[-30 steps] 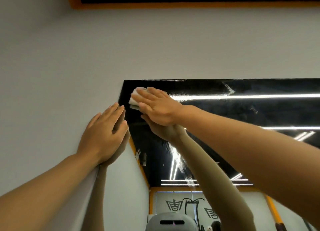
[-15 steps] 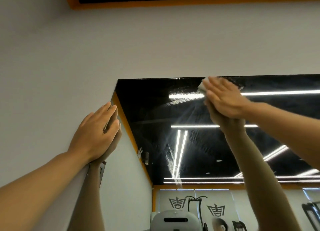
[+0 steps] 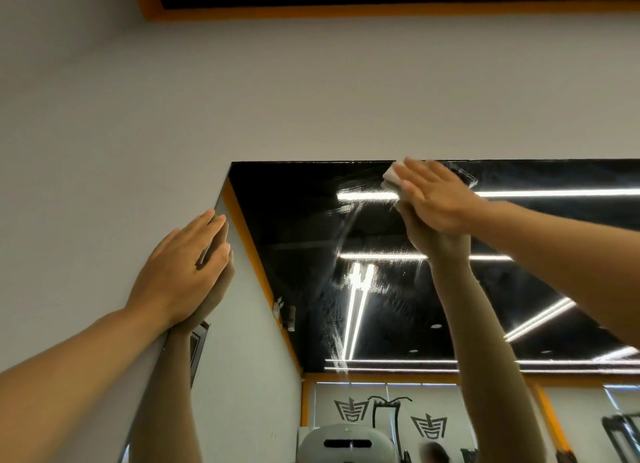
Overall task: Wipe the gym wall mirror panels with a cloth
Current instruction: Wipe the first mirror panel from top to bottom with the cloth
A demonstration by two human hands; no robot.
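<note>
Change since one second ago: my right hand (image 3: 438, 197) and its cloth have travelled rightward along the top edge of the mirror, from the upper left corner to a spot well along the top border; my left hand (image 3: 180, 272) stays planted at the mirror's left edge. Item, one small white folded cloth (image 3: 393, 175): pressed flat against the glass just under the top edge, mostly covered by my right hand, only its left end showing. Item, one large frameless wall mirror panel (image 3: 311, 254): set into a plain pale grey wall (image 3: 242, 98), streaked with wet smears left of and below the cloth. Item, two hands: right, fingers straight and together, palm bearing down on the cloth, no pinch; left, fingers straight and close together, flat where wall meets glass, holding nothing. Each hand and forearm has one reflected double in the glass, touching it. Reflected in the mirror: several bright white strip lights (image 3: 360, 195) on a black ceiling, orange trim, two dark emblem prints (image 3: 351, 409) on a far wall, one white rounded headset-like shape (image 3: 346, 442) at the bottom edge. Above the wall: one black ceiling recess with an orange border (image 3: 311, 12).
</note>
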